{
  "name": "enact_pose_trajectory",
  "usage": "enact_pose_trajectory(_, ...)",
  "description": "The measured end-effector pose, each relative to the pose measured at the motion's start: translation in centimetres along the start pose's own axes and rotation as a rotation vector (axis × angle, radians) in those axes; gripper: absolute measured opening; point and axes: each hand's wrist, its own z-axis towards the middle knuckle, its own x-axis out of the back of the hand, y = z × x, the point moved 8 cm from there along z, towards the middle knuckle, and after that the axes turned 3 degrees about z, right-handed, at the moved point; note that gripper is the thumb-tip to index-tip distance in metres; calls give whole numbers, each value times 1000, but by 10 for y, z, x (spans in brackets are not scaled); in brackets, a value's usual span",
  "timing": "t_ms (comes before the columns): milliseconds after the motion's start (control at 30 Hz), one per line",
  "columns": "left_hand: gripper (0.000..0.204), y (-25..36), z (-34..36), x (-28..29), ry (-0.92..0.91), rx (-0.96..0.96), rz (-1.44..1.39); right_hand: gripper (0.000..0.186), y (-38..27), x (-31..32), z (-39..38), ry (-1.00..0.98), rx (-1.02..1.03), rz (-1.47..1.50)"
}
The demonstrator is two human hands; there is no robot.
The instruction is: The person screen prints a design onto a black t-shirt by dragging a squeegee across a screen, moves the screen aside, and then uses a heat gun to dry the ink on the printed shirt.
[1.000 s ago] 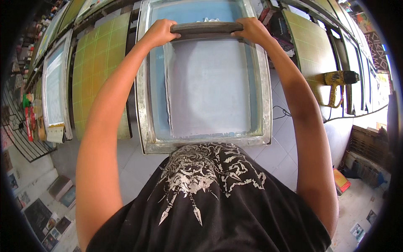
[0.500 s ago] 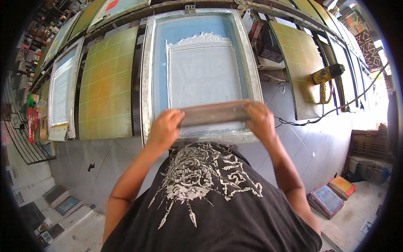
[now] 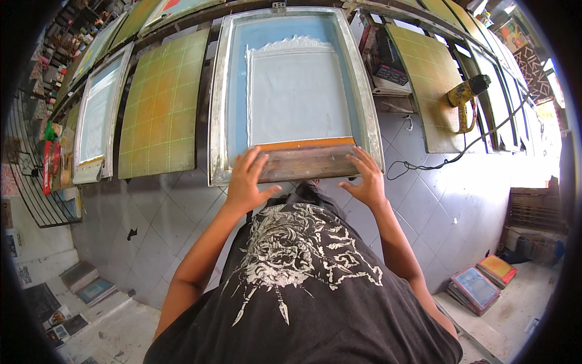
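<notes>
A wooden squeegee (image 3: 303, 162) with an orange blade edge lies across the near end of a screen-printing frame (image 3: 217, 109). Inside the frame, blue mesh surrounds a pale rectangular area (image 3: 300, 97), with thick white ink (image 3: 294, 46) ridged along its far and left edges. My left hand (image 3: 247, 182) is at the squeegee's left end, fingers spread and thumb apart. At the right end, my right hand (image 3: 367, 181) is likewise open, its fingers close to the wood. Whether the fingertips still touch the squeegee I cannot tell.
Yellow-green gridded boards (image 3: 163, 103) flank the frame. A yellow heat gun (image 3: 462, 94) rests on the right-hand board (image 3: 424, 79), its black cable (image 3: 448, 161) looping down. Another white-framed screen (image 3: 97, 121) stands farther left. Stacked small screens (image 3: 476, 288) sit at lower right.
Both hands have let go of their grip and opened. The squeegee has come nearer to me, down to the frame's near end, and its orange edge now shows on the far side.
</notes>
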Motion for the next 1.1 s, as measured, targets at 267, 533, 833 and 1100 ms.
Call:
enact_pose_trajectory(267,51,-162,-56,1,136,987,-198,54,140,-7,-22,45,-739,269)
enact_pose_trajectory(533,54,-158,-46,5,17,1025,-286,47,126,13,-10,128,-807,127)
enact_pose_trajectory(833,49,-134,-85,25,143,947,-196,40,102,27,-59,180,-768,155)
enact_pose_trajectory(1100,45,-117,-149,73,176,830,-275,32,13,35,-157,353,-738,194)
